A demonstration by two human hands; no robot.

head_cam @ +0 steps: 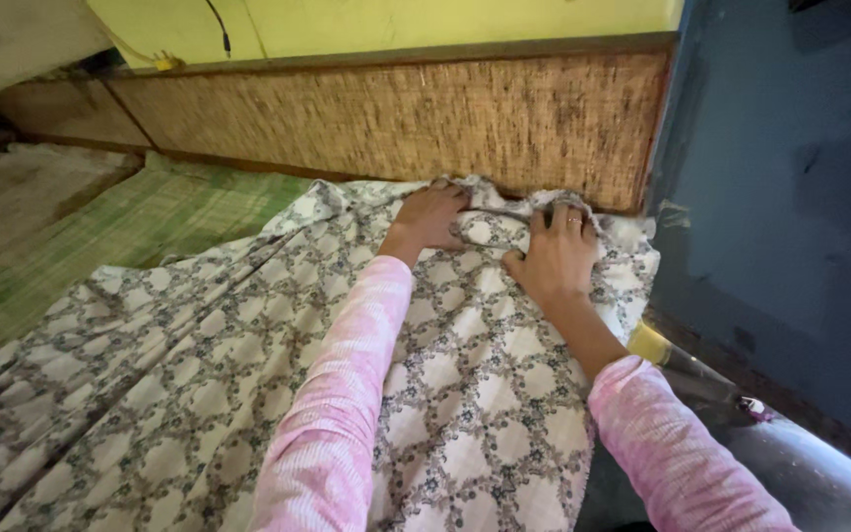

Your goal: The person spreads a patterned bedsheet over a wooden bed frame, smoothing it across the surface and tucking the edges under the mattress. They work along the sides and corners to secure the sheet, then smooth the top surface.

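Note:
A white bedsheet (pixel 199 394) with a grey floral lattice print lies spread and wrinkled over a mattress. My left hand (pixel 432 217) rests at the sheet's far edge near the wall, fingers curled into the bunched fabric. My right hand (pixel 556 258), with a ring on one finger, presses on the sheet at the far right corner, fingertips hooked over the bunched edge. Both arms wear pink sleeves.
A woven straw panel (pixel 416 118) with a dark wooden rail runs along the yellow wall behind the bed. A green checked mat (pixel 100 246) shows at the left under the sheet. A blue wall (pixel 790 197) stands at the right, with a dark curved object (pixel 790 463) and a yellow piece (pixel 648 345) below it.

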